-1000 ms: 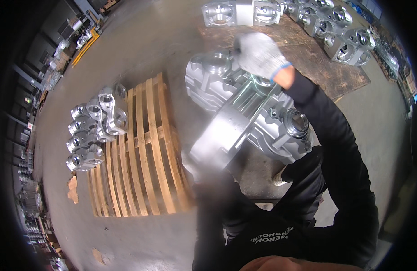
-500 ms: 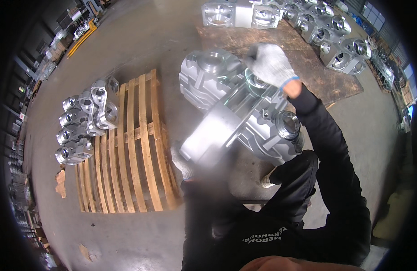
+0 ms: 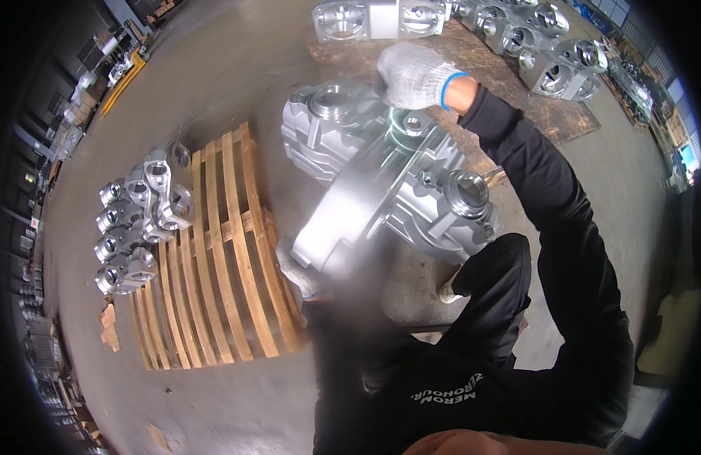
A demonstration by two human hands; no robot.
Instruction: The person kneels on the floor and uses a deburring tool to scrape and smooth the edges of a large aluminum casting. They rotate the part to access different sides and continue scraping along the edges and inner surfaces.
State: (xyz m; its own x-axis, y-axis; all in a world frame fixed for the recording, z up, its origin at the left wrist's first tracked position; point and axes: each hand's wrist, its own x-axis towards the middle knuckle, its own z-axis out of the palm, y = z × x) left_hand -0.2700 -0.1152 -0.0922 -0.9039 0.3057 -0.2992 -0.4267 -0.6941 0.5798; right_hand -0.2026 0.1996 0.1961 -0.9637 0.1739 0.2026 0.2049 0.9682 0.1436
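A large silvery metal casting (image 3: 333, 214) lies in front of me, with ribbed sides and round machined openings at its far left and right. Around its near left corner is my left hand (image 3: 297, 271), in a pale knitted glove, gripping the edge; part of it is hidden by the casting and a dark blur. My right hand (image 3: 415, 76), gloved with a blue cuff, is closed in a fist over the casting's far end, beside the raised round opening (image 3: 333, 101). Whatever its fingers hold, if anything, is hidden.
To the left, a wooden pallet (image 3: 229, 227) carries several small silvery castings (image 3: 149, 193). Larger castings (image 3: 532, 45) stand on a brown board (image 3: 472, 57) at the far right. A yellow pallet truck (image 3: 124, 80) is at the far left.
My right hand has moved left and farther away across the casting's far end. My left hand stays at the near corner. The whole view has shifted slightly.
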